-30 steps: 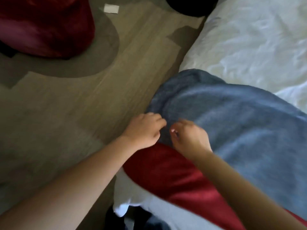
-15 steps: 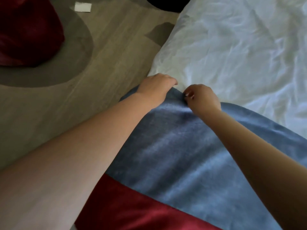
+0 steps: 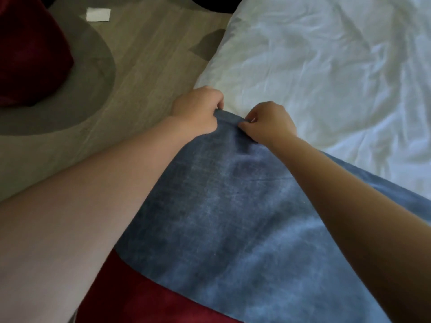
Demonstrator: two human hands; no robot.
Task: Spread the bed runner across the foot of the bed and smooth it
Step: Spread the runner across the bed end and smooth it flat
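Note:
A blue bed runner [image 3: 233, 217] lies over the near part of a bed with a crumpled white sheet [image 3: 326, 78]. A red band [image 3: 144, 301] of cloth shows along the runner's near edge. My left hand [image 3: 196, 113] pinches the runner's far corner at the bed's left edge. My right hand [image 3: 268, 122] grips the same far edge a little to the right, fingers closed on the fabric. Both forearms stretch out over the runner.
Left of the bed is a beige carpet [image 3: 140, 66] with grey shapes. A dark red rounded seat [image 3: 30, 54] stands at the far left. A small white paper [image 3: 98, 14] lies on the floor. Something black [image 3: 210, 3] sits at the top edge.
Both hands have carried the runner's edge away from me, up over the white sheet. The runner now covers more of the bed and the red band lies nearer me.

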